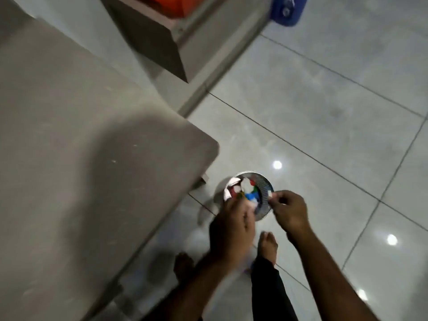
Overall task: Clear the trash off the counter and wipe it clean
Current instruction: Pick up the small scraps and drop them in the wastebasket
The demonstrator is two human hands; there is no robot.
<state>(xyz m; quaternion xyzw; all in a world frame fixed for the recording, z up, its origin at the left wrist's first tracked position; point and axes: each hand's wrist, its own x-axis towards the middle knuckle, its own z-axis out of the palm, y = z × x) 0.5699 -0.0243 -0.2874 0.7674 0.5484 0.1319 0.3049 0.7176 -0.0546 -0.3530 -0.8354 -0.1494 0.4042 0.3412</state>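
A small round bin [265, 189] with a shiny perforated metal wall stands on the floor just off the corner of the grey counter [81, 135]. Mixed scraps of trash [246, 189] in white, red, blue and green lie inside it. My left hand [231, 228] hovers over the bin's near rim, blurred, fingers curled; whether it holds anything is unclear. My right hand [289, 210] is at the bin's right rim, pinching a small white scrap [269, 193] between thumb and fingers.
The pale tiled floor [324, 112] stretches to the right. A cabinet with an open shelf holding something orange [171, 3] stands at the back. A blue object [288, 9] sits at the top right. My bare feet [268, 245] are below the bin.
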